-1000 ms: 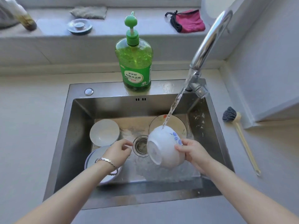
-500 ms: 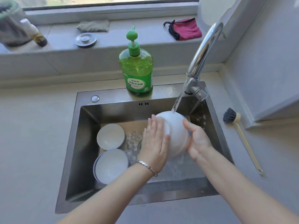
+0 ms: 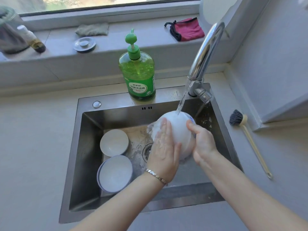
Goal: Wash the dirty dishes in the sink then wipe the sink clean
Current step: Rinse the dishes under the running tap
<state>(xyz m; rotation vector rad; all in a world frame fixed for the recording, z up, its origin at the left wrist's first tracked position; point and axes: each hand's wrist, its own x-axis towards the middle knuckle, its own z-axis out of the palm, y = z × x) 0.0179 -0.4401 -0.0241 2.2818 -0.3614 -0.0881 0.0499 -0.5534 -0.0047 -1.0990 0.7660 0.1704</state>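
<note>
While the left hand (image 3: 164, 147) presses flat on the white bowl (image 3: 178, 130) and the right hand (image 3: 204, 144) grips it, the green bottle (image 3: 137, 72) reads 柠檬洗洁精.

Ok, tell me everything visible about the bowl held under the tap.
The bowl is white and glossy, ceramic by its look, with blue markings near its rim on the right. It is tilted above the sink, outer wall toward the camera, inside hidden. The water stream hits its top. The left hand lies flat on its outer wall, fingers straight; the right hand grips its right side, thumb across the outside.
</note>
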